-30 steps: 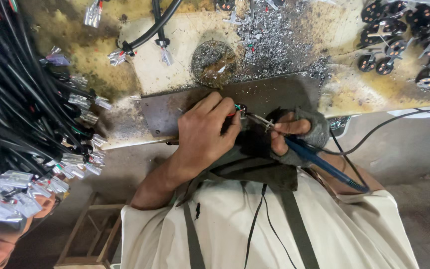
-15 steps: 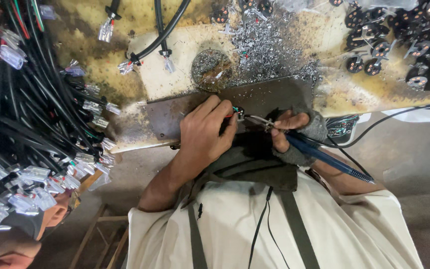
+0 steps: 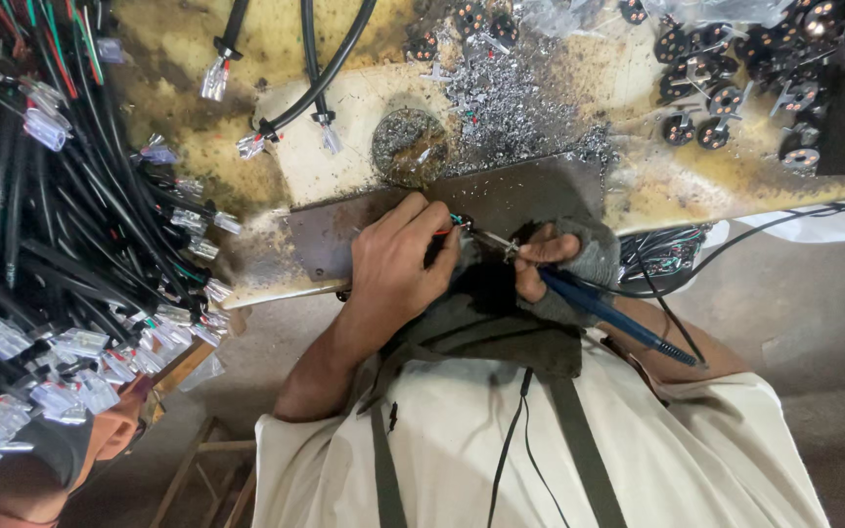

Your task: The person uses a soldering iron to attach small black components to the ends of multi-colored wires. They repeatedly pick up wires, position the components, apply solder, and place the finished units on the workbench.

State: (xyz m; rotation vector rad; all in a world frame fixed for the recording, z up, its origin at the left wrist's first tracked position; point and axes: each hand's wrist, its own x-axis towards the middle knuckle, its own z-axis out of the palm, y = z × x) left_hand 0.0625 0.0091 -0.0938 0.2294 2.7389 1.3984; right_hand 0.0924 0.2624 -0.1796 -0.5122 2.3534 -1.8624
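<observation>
Fingers of the left hand (image 3: 398, 269) are pinched shut on a thin red and teal wire end (image 3: 454, 225), holding it just above the near edge of the dark rectangular metal work plate (image 3: 520, 196). The right hand (image 3: 559, 269), in a grey fingerless glove, is closed around the blue-handled soldering iron (image 3: 608, 313). The iron's long axis runs from the person's lower right up and leftward, and its slim metal tip (image 3: 491, 240) points at the wire end, nearly touching it. So the wire end lies between the two hands, just right of the left fingertips and just left of the iron's tip; the left hand is the nearer to it, holding it outright.

Nearer the body than the plate, a cream shirt with dark green straps (image 3: 540, 450) fills the lower view, and a thin black cord (image 3: 506, 450) hangs down it. Left of the plate hangs a thick bundle of black cables with clear plastic connectors (image 3: 61, 244). Beyond the plate, on the stained yellowish bench top (image 3: 178, 147), lies a heap of silvery solder scraps (image 3: 501, 98). Far right of it sit small black round parts with metal lugs (image 3: 735, 88).
</observation>
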